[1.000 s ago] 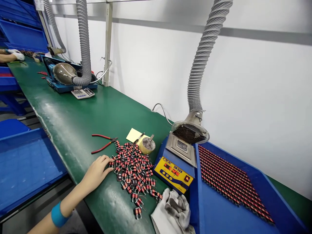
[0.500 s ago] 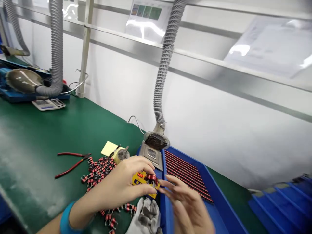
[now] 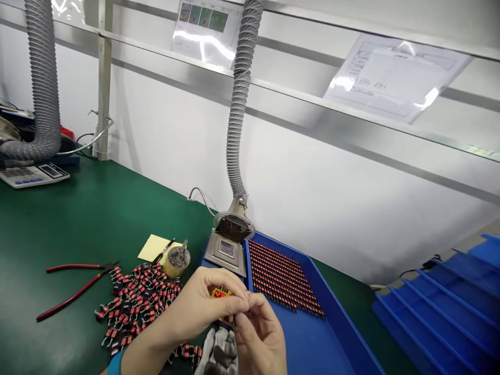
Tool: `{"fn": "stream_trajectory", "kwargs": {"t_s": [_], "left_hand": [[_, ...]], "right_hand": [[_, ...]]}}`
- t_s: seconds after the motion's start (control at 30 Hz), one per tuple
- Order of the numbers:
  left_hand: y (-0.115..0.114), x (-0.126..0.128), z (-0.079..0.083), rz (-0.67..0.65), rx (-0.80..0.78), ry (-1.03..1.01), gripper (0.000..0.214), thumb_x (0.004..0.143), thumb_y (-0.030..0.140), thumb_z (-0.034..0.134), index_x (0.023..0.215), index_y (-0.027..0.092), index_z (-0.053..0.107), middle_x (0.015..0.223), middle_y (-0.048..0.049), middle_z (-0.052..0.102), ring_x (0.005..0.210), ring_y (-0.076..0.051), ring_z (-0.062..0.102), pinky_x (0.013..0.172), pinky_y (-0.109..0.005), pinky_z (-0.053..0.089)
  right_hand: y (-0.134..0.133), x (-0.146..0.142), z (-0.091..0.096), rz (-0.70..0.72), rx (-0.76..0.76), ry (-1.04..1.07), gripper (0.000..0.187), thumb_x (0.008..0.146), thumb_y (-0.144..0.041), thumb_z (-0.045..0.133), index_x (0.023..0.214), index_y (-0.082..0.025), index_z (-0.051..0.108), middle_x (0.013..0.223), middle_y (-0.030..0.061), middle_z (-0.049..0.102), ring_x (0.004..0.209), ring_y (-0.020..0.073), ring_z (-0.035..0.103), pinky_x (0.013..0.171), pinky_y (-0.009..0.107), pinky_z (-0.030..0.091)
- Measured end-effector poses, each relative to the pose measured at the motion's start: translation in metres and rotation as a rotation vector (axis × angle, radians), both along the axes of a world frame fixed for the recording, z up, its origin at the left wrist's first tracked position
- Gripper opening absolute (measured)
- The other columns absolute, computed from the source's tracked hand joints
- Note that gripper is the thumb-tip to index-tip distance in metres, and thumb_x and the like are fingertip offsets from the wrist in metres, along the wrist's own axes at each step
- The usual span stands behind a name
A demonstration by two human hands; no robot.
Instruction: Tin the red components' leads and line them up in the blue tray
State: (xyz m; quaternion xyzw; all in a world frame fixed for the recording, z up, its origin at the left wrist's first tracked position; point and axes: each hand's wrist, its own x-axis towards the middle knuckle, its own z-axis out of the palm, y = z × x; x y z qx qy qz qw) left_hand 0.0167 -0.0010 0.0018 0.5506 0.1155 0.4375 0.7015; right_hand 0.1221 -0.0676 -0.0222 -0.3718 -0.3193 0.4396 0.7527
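Note:
My left hand [image 3: 213,302] and my right hand [image 3: 261,333] meet fingertip to fingertip, both closed in a pinch. Whatever sits between the fingertips is hidden now; the earlier frame shows a small red-and-black component at my left fingers. Behind the hands, a yellow device with a red digital display [image 3: 221,292] is partly covered. Beyond it stands a solder pot [image 3: 226,249] with a silvery square centre. A heap of loose red-and-black components [image 3: 136,294] with wire leads lies left of my left forearm. A grey-stained white glove [image 3: 219,351] rests below the hands.
A blue tray [image 3: 332,317] at right holds neat rows of red-and-black components [image 3: 281,273]. Red-handled pliers [image 3: 78,284], a yellow notepad [image 3: 152,247] and a small tub [image 3: 177,260] lie left. An extraction hose [image 3: 238,114] hangs over the pot. Ribbed blue trays [image 3: 441,307] stand far right.
My right hand has come left and its fingertips now meet those of my left hand. The red-and-black component has gone from sight between them. The camera view has shifted right.

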Motion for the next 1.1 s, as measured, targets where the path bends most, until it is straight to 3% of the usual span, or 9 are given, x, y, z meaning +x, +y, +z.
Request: {"fn": "stream_trajectory", "kwargs": {"t_s": [0.17,0.33,0.4,0.47,0.53,0.7,0.83,0.97,1.1], "left_hand": [[-0.009,0.01,-0.006,0.226,-0.268,-0.141,0.03,0.07,0.045,0.082,0.062,0.019,0.071,0.064,-0.0017,0.07,0.061,-0.013,0.061,0.056,-0.022,0.048],[-0.004,0.001,-0.008,0.433,-0.271,-0.298,0.025,0.069,0.048,0.083,0.068,0.024,0.072,0.071,0.003,0.072,0.081,-0.014,0.067,0.083,-0.023,0.053],[-0.003,-0.001,-0.011,0.303,-0.165,-0.146,0.03,0.073,0.045,0.081,0.097,0.03,0.074,0.1,0.0007,0.075,0.107,-0.018,0.063,0.1,-0.029,0.047],[-0.006,0.0,-0.015,0.102,-0.05,0.086,0.05,0.08,0.04,0.076,0.127,0.033,0.061,0.133,-0.0028,0.063,0.128,-0.023,0.051,0.112,-0.037,0.037],[-0.011,0.002,-0.016,0.001,-0.005,0.196,0.053,0.085,0.037,0.07,0.136,0.033,0.053,0.144,-0.0047,0.053,0.134,-0.025,0.045,0.114,-0.041,0.033],[-0.017,0.002,-0.008,-0.154,-0.112,0.092,0.058,0.077,0.026,0.076,0.131,0.026,0.053,0.104,-0.0034,0.072,0.104,-0.019,0.064,0.094,-0.032,0.046],[-0.015,0.0,-0.007,-0.303,-0.18,0.112,0.067,0.073,0.011,0.074,0.132,0.027,0.048,0.095,0.0014,0.07,0.086,-0.012,0.065,0.08,-0.025,0.048],[-0.015,-0.001,-0.006,-0.294,-0.136,0.198,0.073,0.07,0.005,0.071,0.135,0.029,0.045,0.093,0.0026,0.068,0.088,-0.012,0.064,0.078,-0.024,0.047],[-0.016,-0.006,0.001,-0.267,-0.082,0.323,0.077,0.068,0.01,0.075,0.136,0.03,0.045,0.089,0.0021,0.07,0.089,-0.016,0.064,0.074,-0.025,0.048]], "right_hand": [[0.003,-0.001,-0.002,0.116,0.0,0.085,0.021,0.066,-0.03,0.088,0.073,-0.025,0.068,0.08,-0.0003,0.066,0.07,0.0127,0.063,0.065,0.021,0.052],[0.0,0.004,-0.002,0.168,-0.013,0.196,0.023,0.066,-0.03,0.088,0.079,-0.028,0.069,0.088,-0.0029,0.066,0.078,0.0114,0.068,0.069,0.018,0.056],[0.001,0.005,-0.007,0.136,-0.02,0.206,0.022,0.068,-0.032,0.087,0.081,-0.029,0.069,0.094,-0.0029,0.066,0.087,0.012,0.068,0.078,0.02,0.056],[0.004,0.009,-0.014,0.114,-0.011,0.177,0.021,0.071,-0.034,0.084,0.084,-0.029,0.068,0.095,-0.001,0.066,0.09,0.0139,0.067,0.083,0.024,0.056],[0.006,0.015,-0.019,0.105,0.028,0.104,0.021,0.074,-0.035,0.082,0.086,-0.027,0.067,0.089,0.0012,0.066,0.086,0.016,0.067,0.08,0.028,0.056],[0.003,0.04,-0.015,-0.041,0.141,-0.149,0.02,0.077,-0.039,0.077,0.09,-0.026,0.072,0.083,0.0023,0.064,0.078,0.0165,0.062,0.072,0.027,0.054],[-0.004,0.046,-0.005,0.157,0.009,-0.328,0.029,0.075,-0.049,0.075,0.089,-0.023,0.079,0.076,0.0043,0.062,0.065,0.016,0.057,0.059,0.027,0.05],[-0.003,0.039,0.004,0.152,0.014,-0.242,0.026,0.076,-0.042,0.077,0.061,-0.02,0.073,0.059,-0.0007,0.05,0.052,0.01,0.042,0.048,0.022,0.039],[-0.002,0.045,0.011,0.026,0.05,-0.05,0.028,0.08,-0.039,0.074,0.06,-0.02,0.065,0.054,-0.0053,0.04,0.048,0.0084,0.036,0.046,0.02,0.038]]}}
